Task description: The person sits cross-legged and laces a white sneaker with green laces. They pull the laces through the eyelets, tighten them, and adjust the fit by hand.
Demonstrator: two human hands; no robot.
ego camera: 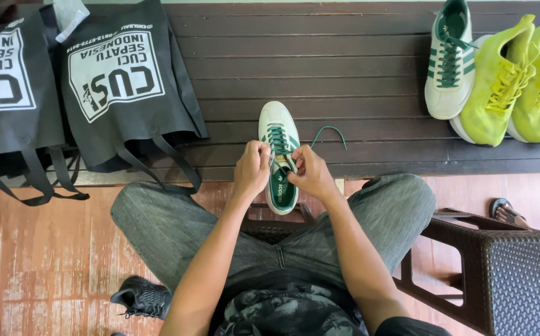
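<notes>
A white sneaker with green laces and green lining (279, 134) rests toe-away on the front edge of a dark wooden bench (319, 68). My left hand (252, 169) pinches the lace at the shoe's left side near the top eyelets. At the right side my right hand (310, 171) grips the other lace end. A loose green lace end (330, 132) loops out to the right over the bench. Both hands sit close together over the shoe's tongue.
Two black printed tote bags (120, 81) stand at the bench's left. The matching white-and-green sneaker (449, 62) and a pair of neon yellow sneakers (518, 78) lie at the right. A dark woven stool (506, 274) is at lower right, a black shoe (142, 297) on the tiled floor.
</notes>
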